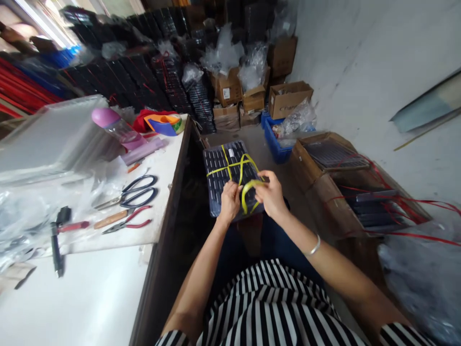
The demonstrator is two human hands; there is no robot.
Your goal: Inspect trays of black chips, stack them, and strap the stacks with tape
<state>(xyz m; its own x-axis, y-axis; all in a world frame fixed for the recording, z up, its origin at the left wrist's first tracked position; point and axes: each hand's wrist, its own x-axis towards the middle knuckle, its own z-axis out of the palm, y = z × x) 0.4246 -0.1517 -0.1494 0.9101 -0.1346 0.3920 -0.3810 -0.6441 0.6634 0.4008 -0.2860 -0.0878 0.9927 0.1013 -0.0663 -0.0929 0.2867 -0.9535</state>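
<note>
A stack of clear trays with dark pieces (pixel 215 158) lies low in front of my body. Yellow strap (pixel 224 154) crosses its top in both directions, and a loose loop of it rises at the right. My left hand (pixel 230 198) is closed at the near part of the stack, its fingertips pinching the strap. Just to the right, my right hand (pixel 271 193) holds a curled length of the same strap between thumb and fingers, slightly above the stack. The strap's ends are partly hidden by my fingers.
At the left, a white table (pixel 163 163) bears scissors (pixel 139 191), red-handled pliers (pixel 131 221) and a pink bottle (pixel 117 126). Open cartons (pixel 324 192) with red straps stand right. Ahead are a blue crate (pixel 275 144), boxes and tall black stacks (pixel 201 103).
</note>
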